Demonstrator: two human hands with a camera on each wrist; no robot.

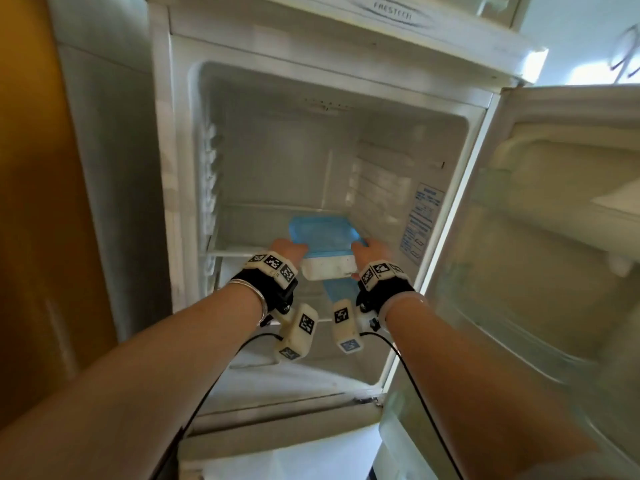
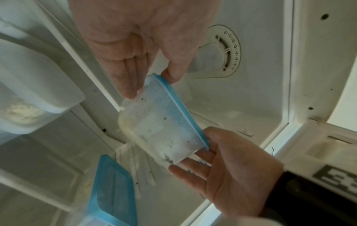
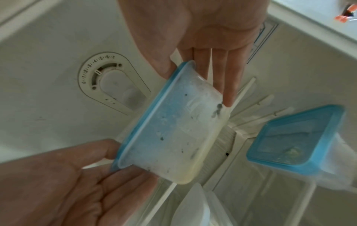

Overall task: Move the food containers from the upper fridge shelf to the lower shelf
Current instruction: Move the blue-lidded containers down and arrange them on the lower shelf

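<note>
Both hands hold one food container [image 1: 329, 252] between them, inside the open fridge [image 1: 242, 98]. The left hand [image 1: 289, 249] grips its left end, thumb on the blue lid [image 1: 323, 233] edge and straight fingers [image 2: 127, 76] under the clear tub. The right hand [image 1: 369, 251] grips the right end the same way, thumb on the lid rim, fingers [image 3: 230, 85] beneath the base. The container sits squarely between the two grips, lid upward, just above the front edge of the upper shelf [image 1: 228, 253]. A second blue-lidded container [image 3: 293, 140] stands lower down, near and below the held one. The temperature dial [image 2: 226, 50] is on the fridge ceiling. The fridge door [image 1: 554, 220] stands open to the right.
</note>
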